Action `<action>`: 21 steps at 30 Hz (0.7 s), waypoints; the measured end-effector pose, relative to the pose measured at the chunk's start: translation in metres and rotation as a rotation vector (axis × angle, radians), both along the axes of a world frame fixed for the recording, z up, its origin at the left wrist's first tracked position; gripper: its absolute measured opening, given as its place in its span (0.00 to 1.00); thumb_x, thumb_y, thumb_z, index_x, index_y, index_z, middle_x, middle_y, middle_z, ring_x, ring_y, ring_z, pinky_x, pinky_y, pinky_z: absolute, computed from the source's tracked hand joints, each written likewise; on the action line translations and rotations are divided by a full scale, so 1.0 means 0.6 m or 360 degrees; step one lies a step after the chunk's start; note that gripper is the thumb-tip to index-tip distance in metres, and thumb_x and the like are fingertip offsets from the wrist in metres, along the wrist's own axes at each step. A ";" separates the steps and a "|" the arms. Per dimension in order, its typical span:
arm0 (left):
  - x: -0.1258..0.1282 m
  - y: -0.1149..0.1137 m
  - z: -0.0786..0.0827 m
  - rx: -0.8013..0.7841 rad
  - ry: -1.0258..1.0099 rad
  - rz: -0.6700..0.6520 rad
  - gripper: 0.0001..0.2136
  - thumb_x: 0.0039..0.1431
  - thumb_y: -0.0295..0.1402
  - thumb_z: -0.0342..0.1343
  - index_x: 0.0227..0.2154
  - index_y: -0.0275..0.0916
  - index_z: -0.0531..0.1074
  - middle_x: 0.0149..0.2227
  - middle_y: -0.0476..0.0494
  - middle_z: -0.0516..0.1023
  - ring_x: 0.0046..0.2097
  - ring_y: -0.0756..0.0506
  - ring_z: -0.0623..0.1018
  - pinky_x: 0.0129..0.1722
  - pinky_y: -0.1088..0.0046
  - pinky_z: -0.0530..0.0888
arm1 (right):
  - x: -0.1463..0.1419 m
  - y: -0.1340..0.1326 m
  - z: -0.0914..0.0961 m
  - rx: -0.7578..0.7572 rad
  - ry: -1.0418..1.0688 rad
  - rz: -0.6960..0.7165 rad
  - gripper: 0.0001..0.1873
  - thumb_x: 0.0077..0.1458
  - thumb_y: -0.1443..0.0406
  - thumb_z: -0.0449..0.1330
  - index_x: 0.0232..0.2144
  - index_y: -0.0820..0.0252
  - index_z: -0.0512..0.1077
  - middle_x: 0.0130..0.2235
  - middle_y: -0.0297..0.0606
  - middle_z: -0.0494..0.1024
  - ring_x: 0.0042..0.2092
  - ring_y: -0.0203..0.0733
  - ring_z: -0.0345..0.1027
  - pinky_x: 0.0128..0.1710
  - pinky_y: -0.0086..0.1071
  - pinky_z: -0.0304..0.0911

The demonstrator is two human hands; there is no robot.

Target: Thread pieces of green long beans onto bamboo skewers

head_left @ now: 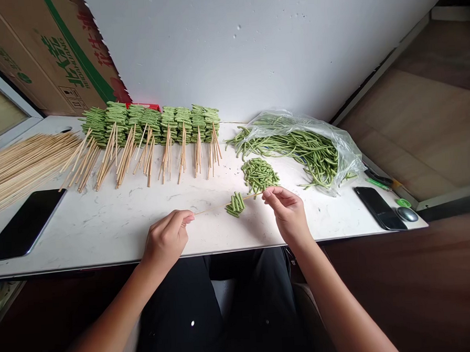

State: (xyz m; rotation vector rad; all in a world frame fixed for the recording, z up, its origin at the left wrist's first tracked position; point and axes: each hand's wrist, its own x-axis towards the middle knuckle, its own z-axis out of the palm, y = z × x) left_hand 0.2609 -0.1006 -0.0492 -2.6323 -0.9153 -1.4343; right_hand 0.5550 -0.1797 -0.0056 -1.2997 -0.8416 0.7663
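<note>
**View:** head, looking down on a white marble-topped desk (115,229), both hands just over its near edge.
**Done:** a far row of finished skewers (149,125), each packed with short green bean pieces, sticks pointing near.
**Remaining:** a loose pile of cut beans (259,174) just beside a clear plastic bag (296,146) of long uncut beans; at far left, a bundle of bare bamboo skewers (22,171).
**Left hand (167,240):** fingers (188,217) closed, pinching the left end of the bamboo skewer (213,207).
**Right hand (286,215):** thumb and forefinger (268,193) clenched on its right end.
**Skewer position:** level between the hands, a short stack of bean pieces (235,204) threaded near its middle, low over the desk; contact cannot be told.
</note>
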 end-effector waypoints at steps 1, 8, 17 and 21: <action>0.000 0.001 -0.002 -0.0011 0.0005 -0.0010 0.15 0.62 0.12 0.51 0.39 0.38 0.73 0.33 0.50 0.82 0.35 0.49 0.84 0.36 0.77 0.79 | -0.003 -0.001 0.003 0.0006 -0.0034 -0.0012 0.12 0.53 0.54 0.74 0.34 0.53 0.82 0.33 0.35 0.76 0.36 0.39 0.65 0.38 0.35 0.62; -0.003 0.003 -0.010 -0.0083 0.0094 -0.0015 0.20 0.56 0.09 0.44 0.39 0.38 0.73 0.30 0.51 0.77 0.33 0.50 0.82 0.34 0.78 0.78 | -0.022 -0.008 0.008 0.0150 -0.0242 -0.0056 0.09 0.58 0.56 0.71 0.35 0.55 0.80 0.35 0.37 0.75 0.38 0.40 0.65 0.39 0.36 0.60; -0.004 0.004 -0.007 -0.0218 0.0171 -0.0061 0.20 0.53 0.10 0.41 0.36 0.39 0.71 0.27 0.52 0.71 0.28 0.52 0.77 0.30 0.79 0.74 | -0.031 -0.010 0.011 0.0371 -0.0448 -0.0065 0.05 0.60 0.59 0.69 0.35 0.52 0.80 0.35 0.38 0.75 0.42 0.44 0.65 0.43 0.40 0.62; -0.002 0.006 -0.008 -0.0323 0.0095 -0.0054 0.20 0.55 0.11 0.42 0.38 0.38 0.73 0.30 0.51 0.75 0.32 0.51 0.79 0.34 0.78 0.77 | -0.030 -0.012 0.016 0.0343 -0.0470 -0.0068 0.04 0.60 0.60 0.69 0.37 0.51 0.81 0.37 0.38 0.76 0.43 0.45 0.66 0.43 0.41 0.63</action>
